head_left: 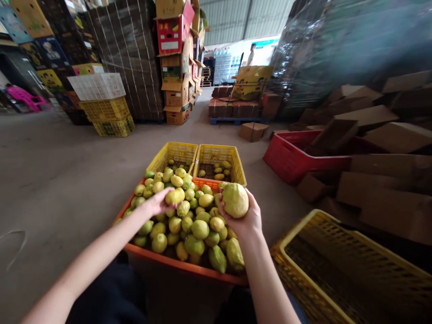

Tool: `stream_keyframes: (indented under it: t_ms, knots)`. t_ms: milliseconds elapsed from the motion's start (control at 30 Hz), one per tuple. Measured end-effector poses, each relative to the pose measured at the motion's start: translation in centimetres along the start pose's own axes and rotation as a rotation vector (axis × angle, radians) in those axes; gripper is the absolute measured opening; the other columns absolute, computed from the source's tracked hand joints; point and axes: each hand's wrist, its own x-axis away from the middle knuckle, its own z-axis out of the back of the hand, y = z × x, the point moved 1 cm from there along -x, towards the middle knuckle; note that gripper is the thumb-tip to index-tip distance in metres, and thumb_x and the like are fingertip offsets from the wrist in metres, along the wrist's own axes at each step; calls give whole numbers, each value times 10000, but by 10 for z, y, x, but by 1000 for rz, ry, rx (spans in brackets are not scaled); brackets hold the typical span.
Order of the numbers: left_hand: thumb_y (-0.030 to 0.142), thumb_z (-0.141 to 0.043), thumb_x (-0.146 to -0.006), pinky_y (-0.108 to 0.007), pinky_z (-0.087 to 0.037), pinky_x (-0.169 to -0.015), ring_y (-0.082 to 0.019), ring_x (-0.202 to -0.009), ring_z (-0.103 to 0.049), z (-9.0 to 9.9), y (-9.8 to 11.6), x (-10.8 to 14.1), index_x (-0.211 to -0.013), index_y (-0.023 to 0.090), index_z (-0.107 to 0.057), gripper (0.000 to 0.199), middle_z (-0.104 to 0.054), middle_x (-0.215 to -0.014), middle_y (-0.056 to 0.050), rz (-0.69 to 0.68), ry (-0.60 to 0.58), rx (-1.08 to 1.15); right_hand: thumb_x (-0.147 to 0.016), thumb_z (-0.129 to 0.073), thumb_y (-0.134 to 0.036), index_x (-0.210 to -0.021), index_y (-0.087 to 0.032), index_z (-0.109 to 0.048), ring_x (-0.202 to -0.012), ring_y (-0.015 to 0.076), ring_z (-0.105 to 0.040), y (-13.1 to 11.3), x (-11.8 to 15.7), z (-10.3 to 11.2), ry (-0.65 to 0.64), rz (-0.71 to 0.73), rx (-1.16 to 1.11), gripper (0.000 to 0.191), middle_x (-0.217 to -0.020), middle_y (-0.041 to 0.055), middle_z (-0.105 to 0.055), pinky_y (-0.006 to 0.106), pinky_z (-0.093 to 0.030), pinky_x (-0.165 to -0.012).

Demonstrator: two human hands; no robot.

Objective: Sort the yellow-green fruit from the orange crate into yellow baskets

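An orange crate [189,264] heaped with yellow-green fruits [200,229] stands in front of me. Over its left part, my left hand [161,202] is closed on a yellow oval fruit [175,196]. My right hand [248,219] holds a much larger, pale green-yellow fruit [235,200] above the crate's right side, with fingers wrapped round its sides. Just beyond the orange crate are two yellow crates side by side, the left one [158,158] and the right one [239,166], each with some fruits at the bottom.
A yellow crate [303,265] sits at the lower right, near a red crate [280,157] and a pile of cardboard [381,180]. Stacked boxes [175,67], a white crate [101,85] on yellow ones, and a loaded pallet [236,120] stand farther back. A distant person [251,55] is visible.
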Motion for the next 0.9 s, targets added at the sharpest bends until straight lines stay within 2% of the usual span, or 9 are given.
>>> stream_keyframes:
  t_ms: [67,167,233,300,400,533,600,733,900]
  knots:
    - [331,-537,-1052,-179,-539,-535,-149,-670,-699,-17,56,-2,-1261,36,-653,379,-727,-940,-132,-221,114,172,-841,-680,-414,-964,-221,-736,-726,235,-734,-6,5,-1,56,-38,-41,235,-866,85,-808,298,-574,-542]
    - [368,-449,-1077,-244,-627,-607,-232,-913,-752,-41,118,-10,-1455,114,-543,465,-730,-1087,-164,-375,135,237,-845,-681,-391,-964,-227,-738,-703,238,-732,-11,9,-2,73,-28,-46,212,-839,78,-804,307,-577,-535]
    - [421,-333,-1104,-257,-642,-645,-238,-989,-750,-48,139,-15,-1536,102,-462,552,-717,-1182,-197,-455,145,269,-848,-677,-382,-969,-227,-738,-698,239,-736,-12,10,-1,73,-19,-45,206,-832,78,-804,312,-583,-539]
    - [418,-291,-1112,-243,-636,-682,-213,-977,-752,-46,144,-16,-1569,94,-429,576,-718,-1219,-203,-522,146,288,-857,-666,-380,-968,-223,-738,-696,238,-742,-12,9,1,81,-19,-51,205,-829,81,-803,309,-585,-536]
    - [302,-394,-1090,-242,-622,-709,-181,-837,-755,-29,127,-7,-1505,80,-530,490,-768,-1091,-167,-553,128,263,-865,-665,-392,-961,-221,-739,-698,242,-748,-11,6,5,78,-33,-46,210,-837,83,-806,316,-590,-534]
    - [169,-509,-1009,-266,-609,-690,-188,-735,-759,8,73,15,-1235,90,-723,320,-807,-940,-121,-489,73,-9,-849,-698,-389,-968,-218,-739,-695,249,-750,-7,2,8,39,-51,-5,212,-846,83,-807,340,-607,-546]
    - [190,-548,-990,-261,-598,-683,-182,-725,-759,27,41,22,-1054,127,-771,240,-818,-939,-108,-446,98,-140,-844,-709,-389,-964,-218,-737,-692,251,-752,-1,1,6,39,-72,28,211,-839,84,-804,343,-611,-545]
    - [299,-670,-938,-276,-575,-725,-196,-764,-768,53,-13,22,-949,159,-788,183,-828,-971,-108,-337,71,-314,-842,-725,-424,-923,-225,-727,-641,235,-737,20,6,-1,88,-130,109,215,-800,79,-788,329,-598,-522]
    - [384,-770,-882,-311,-527,-765,-234,-811,-770,57,-31,27,-925,204,-800,187,-825,-972,-97,-464,-69,-353,-849,-742,-430,-893,-217,-704,-600,232,-736,60,15,16,128,-268,266,220,-744,70,-765,318,-584,-487]
